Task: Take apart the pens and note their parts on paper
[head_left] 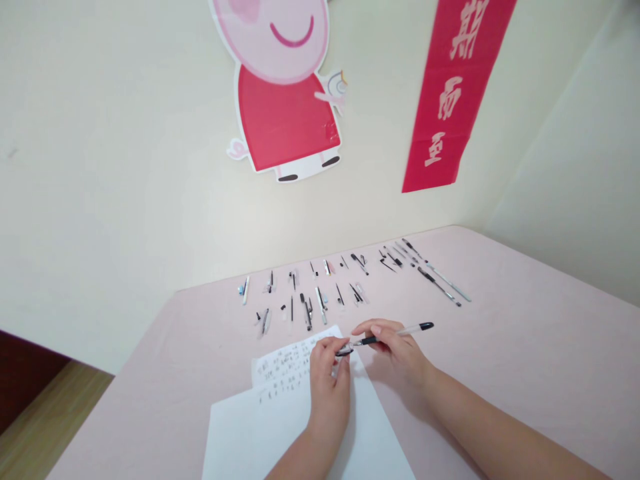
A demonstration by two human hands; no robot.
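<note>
My right hand is closed around a pen with a clear barrel, a black grip and a black end. The pen's tip points left toward my left hand. Pinched in my left fingers is a pen cap, clear with a black clip, close to the pen's tip; whether the two touch I cannot tell. Both hands are above white paper, whose upper sheet part bears several lines of dark handwriting.
Behind the paper, several pens and pen parts lie in rows on the pink-covered table. Whole pens lie at the right. On the wall hang a cartoon pig cutout and a red banner.
</note>
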